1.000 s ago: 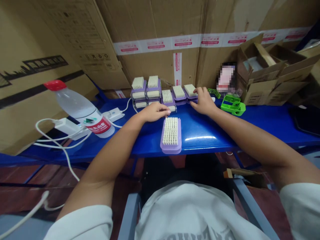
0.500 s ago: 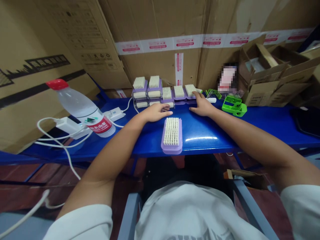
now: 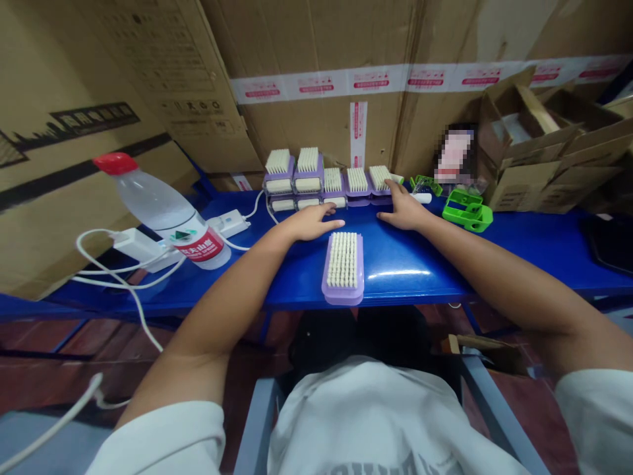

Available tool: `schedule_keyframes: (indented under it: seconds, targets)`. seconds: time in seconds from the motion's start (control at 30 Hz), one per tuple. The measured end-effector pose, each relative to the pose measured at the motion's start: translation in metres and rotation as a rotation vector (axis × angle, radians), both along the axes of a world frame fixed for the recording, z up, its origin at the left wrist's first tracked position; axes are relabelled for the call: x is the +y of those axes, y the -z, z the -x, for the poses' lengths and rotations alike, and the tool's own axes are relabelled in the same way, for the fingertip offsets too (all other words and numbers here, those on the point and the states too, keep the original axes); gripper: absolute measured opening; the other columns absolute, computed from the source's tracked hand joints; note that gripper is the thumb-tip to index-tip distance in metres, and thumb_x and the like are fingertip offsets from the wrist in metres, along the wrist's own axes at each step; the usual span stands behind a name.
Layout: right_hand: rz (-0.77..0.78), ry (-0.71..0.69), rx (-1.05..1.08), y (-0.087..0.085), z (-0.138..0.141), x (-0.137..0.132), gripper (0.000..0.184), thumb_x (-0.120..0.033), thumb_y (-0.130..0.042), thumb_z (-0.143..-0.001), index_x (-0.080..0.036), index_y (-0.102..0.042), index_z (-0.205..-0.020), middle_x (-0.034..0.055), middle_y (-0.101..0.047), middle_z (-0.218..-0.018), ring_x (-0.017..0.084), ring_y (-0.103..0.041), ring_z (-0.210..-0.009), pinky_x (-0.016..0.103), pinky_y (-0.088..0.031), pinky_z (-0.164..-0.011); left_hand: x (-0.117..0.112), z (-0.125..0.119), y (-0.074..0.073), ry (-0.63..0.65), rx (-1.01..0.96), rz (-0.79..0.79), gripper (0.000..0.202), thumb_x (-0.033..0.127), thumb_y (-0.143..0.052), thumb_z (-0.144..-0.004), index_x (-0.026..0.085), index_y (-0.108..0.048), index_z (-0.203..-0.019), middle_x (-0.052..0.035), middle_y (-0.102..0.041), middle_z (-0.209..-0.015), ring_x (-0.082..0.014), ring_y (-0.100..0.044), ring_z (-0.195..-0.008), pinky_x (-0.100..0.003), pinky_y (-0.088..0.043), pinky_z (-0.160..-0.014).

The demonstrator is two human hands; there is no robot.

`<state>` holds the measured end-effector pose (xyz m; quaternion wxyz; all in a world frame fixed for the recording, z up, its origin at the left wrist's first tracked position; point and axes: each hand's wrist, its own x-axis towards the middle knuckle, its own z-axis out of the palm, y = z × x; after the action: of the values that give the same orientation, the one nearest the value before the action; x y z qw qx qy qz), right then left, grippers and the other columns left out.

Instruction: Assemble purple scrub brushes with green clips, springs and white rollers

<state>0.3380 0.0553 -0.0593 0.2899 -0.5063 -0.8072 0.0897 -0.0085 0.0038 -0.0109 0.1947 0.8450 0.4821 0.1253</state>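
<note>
Several purple brushes with white bristles (image 3: 321, 179) stand in a row against the cardboard at the back of the blue table (image 3: 415, 264), some stacked two high. My left hand (image 3: 311, 224) lies flat with fingers stretched out, fingertips touching the front of that row. At the row's right end, my right hand (image 3: 403, 210) rests open on the table, its fingers against the last brush. One purple brush (image 3: 342, 267) lies bristles up near the table's front edge, just behind my left hand, untouched.
A water bottle with a red cap (image 3: 163, 211) lies tilted at the left over a white charger and cables (image 3: 133, 247). Green plastic parts (image 3: 467, 211) sit right of the brushes. Open cardboard boxes (image 3: 539, 145) stand at the right; big cartons form the back wall.
The row of brushes has been pushed back towards the cardboard. Both hands followed it, then flattened out on the table.
</note>
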Motion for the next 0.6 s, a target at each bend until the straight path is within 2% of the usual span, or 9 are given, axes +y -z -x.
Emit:
schedule_keyframes:
  seconds: [0.17, 0.27, 0.37, 0.4, 0.47, 0.6]
  targets:
    - [-0.014, 0.050, 0.002, -0.007, 0.005, -0.007, 0.114, -0.042, -0.090, -0.082, -0.010, -0.040, -0.180, 0.0326, -0.051, -0.178, 0.052, -0.053, -0.167, 0.072, -0.038, -0.144, -0.002, 0.005, -0.007, 0.033, -0.054, -0.087, 0.060, 0.064, -0.051, -0.112, 0.020, -0.079, -0.142, -0.0150, -0.082, -0.152, -0.0360, -0.075, -0.145, -0.050, -0.054, -0.131]
    - [-0.160, 0.048, 0.046, -0.017, 0.006, -0.017, 0.097, -0.038, -0.083, -0.086, -0.014, -0.050, -0.174, 0.0283, -0.058, -0.173, 0.051, -0.056, -0.164, 0.073, -0.041, -0.141, -0.002, 0.007, -0.010, 0.053, -0.144, -0.040, 0.056, 0.061, -0.048, -0.111, 0.018, -0.081, -0.128, -0.0135, -0.086, -0.122, -0.0305, -0.083, -0.112, -0.046, -0.064, -0.110]
    - [-0.306, 0.000, 0.071, -0.031, 0.008, -0.032, 0.077, -0.037, -0.073, -0.093, -0.018, -0.058, -0.167, 0.0258, -0.067, -0.164, 0.050, -0.063, -0.154, 0.073, -0.049, -0.133, 0.000, 0.008, -0.010, 0.067, -0.176, 0.077, 0.045, 0.046, -0.055, -0.102, 0.019, -0.079, -0.128, -0.0069, -0.079, -0.096, -0.0236, -0.077, -0.084, -0.037, -0.064, -0.086]
    - [-0.334, -0.065, 0.052, -0.035, 0.011, -0.038, 0.073, -0.037, -0.070, -0.096, -0.019, -0.060, -0.166, 0.0252, -0.068, -0.163, 0.049, -0.065, -0.152, 0.072, -0.051, -0.130, 0.001, 0.009, -0.010, 0.071, -0.162, 0.097, 0.044, 0.040, -0.056, -0.097, 0.019, -0.080, -0.128, -0.0054, -0.077, -0.092, -0.0228, -0.076, -0.081, -0.035, -0.062, -0.082]
    - [-0.361, -0.281, -0.065, -0.041, 0.019, -0.050, 0.071, -0.037, -0.068, -0.096, -0.022, -0.064, -0.165, 0.0226, -0.071, -0.162, 0.048, -0.067, -0.149, 0.071, -0.052, -0.128, 0.004, 0.010, -0.008, 0.086, -0.110, 0.097, 0.044, 0.032, -0.056, -0.089, 0.020, -0.081, -0.123, -0.0040, -0.076, -0.089, -0.0228, -0.074, -0.081, -0.034, -0.061, -0.081]
    - [-0.374, -0.676, -0.298, -0.041, 0.046, -0.072, 0.085, -0.032, -0.068, -0.094, -0.025, -0.056, -0.177, 0.0195, -0.066, -0.176, 0.045, -0.066, -0.153, 0.070, -0.050, -0.128, 0.007, 0.012, -0.008, 0.140, -0.056, 0.056, 0.046, 0.031, -0.055, -0.085, 0.022, -0.082, -0.121, -0.0040, -0.079, -0.092, -0.0239, -0.075, -0.085, -0.033, -0.061, -0.085]
